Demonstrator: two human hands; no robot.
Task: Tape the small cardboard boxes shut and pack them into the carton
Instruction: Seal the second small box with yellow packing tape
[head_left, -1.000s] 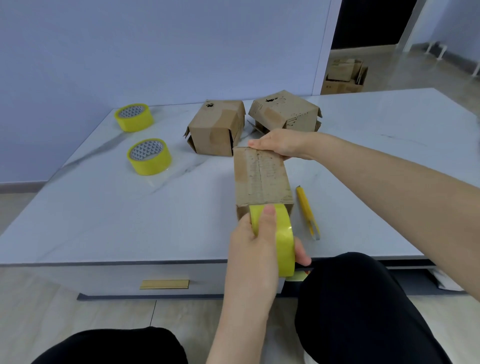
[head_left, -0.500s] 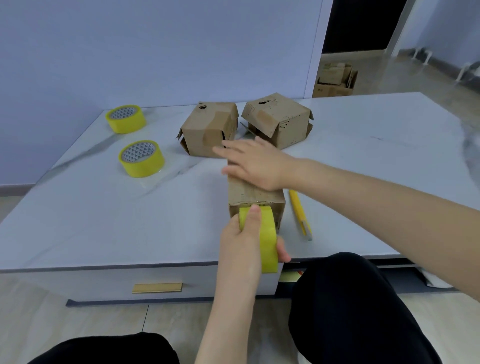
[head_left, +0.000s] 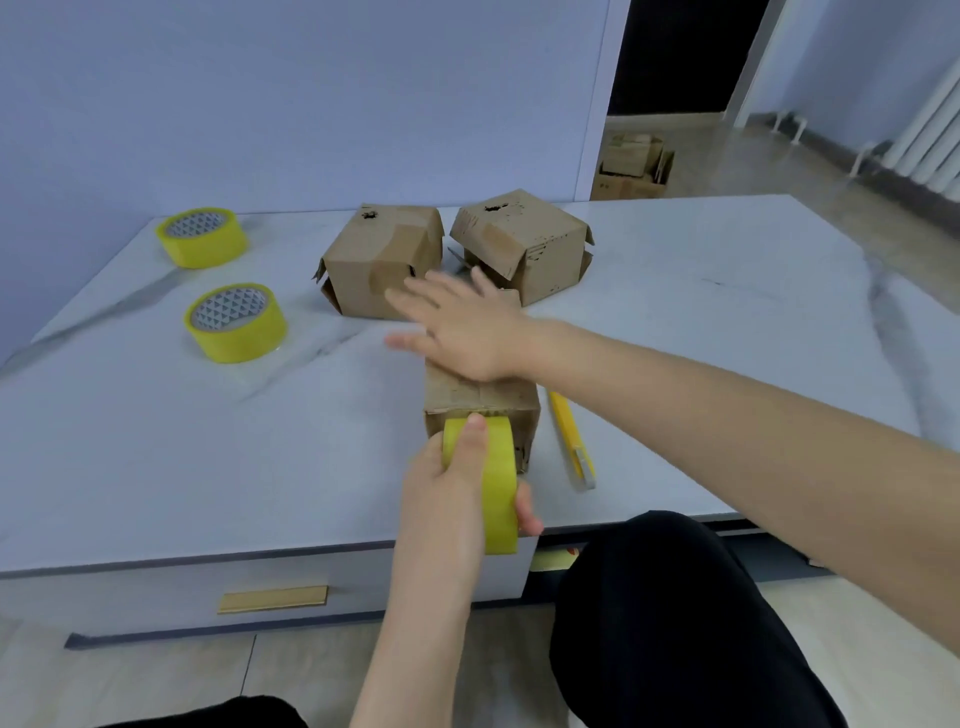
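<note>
Table (head_left: 156, 441): pale marbled top that carries all the items below except the carton
Far tape roll (head_left: 202, 237): yellow, lying flat at the back left corner
Near tape roll (head_left: 236, 322): yellow, lying flat, in front of the far one and apart from it
Left box (head_left: 382, 260): small cardboard box at the back, side flaps ajar
Left hand (head_left: 452, 488): fingers curled round the held tape roll, thumb on its outer face
Held tape roll (head_left: 501, 483): yellow, standing on edge against the near end of the front box
Front box (head_left: 480, 410): small cardboard box near the table's front edge, between the two hands
Right hand (head_left: 462, 327): palm down on the front box's top, fingers straight and spread, slightly blurred
Right box (head_left: 522, 244): small cardboard box at the back, just beside the left box, flaps ajar
Cutter (head_left: 571, 441): yellow, lying just right of the front box
Carton (head_left: 631, 166): on the floor beyond the doorway, well apart from the table
</note>
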